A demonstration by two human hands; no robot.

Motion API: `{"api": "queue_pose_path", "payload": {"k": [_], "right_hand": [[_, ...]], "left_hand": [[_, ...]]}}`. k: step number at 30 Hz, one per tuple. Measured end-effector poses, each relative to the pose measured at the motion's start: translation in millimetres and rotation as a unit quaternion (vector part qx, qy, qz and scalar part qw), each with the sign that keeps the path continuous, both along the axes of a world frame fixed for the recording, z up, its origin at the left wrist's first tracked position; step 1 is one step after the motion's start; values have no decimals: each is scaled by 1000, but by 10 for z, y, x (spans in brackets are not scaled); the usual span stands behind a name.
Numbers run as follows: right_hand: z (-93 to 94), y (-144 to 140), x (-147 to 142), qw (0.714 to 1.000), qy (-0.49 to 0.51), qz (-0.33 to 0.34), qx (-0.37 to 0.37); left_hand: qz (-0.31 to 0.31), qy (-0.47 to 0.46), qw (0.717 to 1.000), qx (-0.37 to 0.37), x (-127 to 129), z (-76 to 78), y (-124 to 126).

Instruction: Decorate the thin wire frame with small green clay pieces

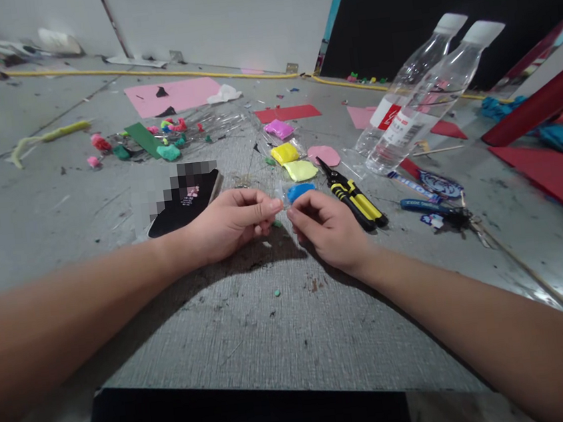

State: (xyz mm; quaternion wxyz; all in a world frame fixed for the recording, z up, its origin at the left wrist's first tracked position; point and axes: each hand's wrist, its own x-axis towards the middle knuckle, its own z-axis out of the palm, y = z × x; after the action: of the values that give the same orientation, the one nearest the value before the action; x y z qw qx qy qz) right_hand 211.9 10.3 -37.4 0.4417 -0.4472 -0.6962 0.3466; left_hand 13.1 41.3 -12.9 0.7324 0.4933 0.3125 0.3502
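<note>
1. Right hand (pixel 331 227) curled low on the grey mat (pixel 273 319), thumb and forefinger pinched on the near edge of a small clear packet holding blue clay (pixel 300 190).
2. Left hand (pixel 232 221) brought in from the other side, fingertips (pixel 272 206) pressed together on the same packet's left edge; both hands meeting at one spot, almost touching.
3. Blue clay just beyond the right hand's fingers, slightly up and away from the body; long axis roughly left to right, across the gap between the hands.
4. Equally near to both hands, with the lump itself sitting closer to the right thumb.
5. Directly behind, in a row running away: a pale yellow-green clay packet (pixel 301 170), a yellow clay packet (pixel 284 153), a purple clay packet (pixel 278 129). Little spare room on that far side.
6. Just right of the right hand: yellow-handled pliers (pixel 355 198), lying diagonally, close but apart from the knuckles. Further right, two clear water bottles (pixel 411 100) on their sides, well apart.
7. Left of the left hand: a black phone-like slab (pixel 185 204), near the wrist but not touching.
8. Open room toward the body: bare mat between the forearms, only small crumbs there.
</note>
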Motion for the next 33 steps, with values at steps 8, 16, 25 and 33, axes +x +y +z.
{"api": "queue_pose_path", "payload": {"k": [8,16,25,33], "right_hand": [[6,-7,-15,1000,11,-7,-15],[-30,5,-8,1000,23,-21,-5],[-21,6,-14,1000,13,-10,2],[-20,10,-16,1000,11,-15,4]], "left_hand": [[9,4,1000,-7,14,6,3],[5,-8,999,-37,7,-4,10],[26,7,1000,-14,-3,-16,1],[15,0,1000,-19,0,-21,8]]}}
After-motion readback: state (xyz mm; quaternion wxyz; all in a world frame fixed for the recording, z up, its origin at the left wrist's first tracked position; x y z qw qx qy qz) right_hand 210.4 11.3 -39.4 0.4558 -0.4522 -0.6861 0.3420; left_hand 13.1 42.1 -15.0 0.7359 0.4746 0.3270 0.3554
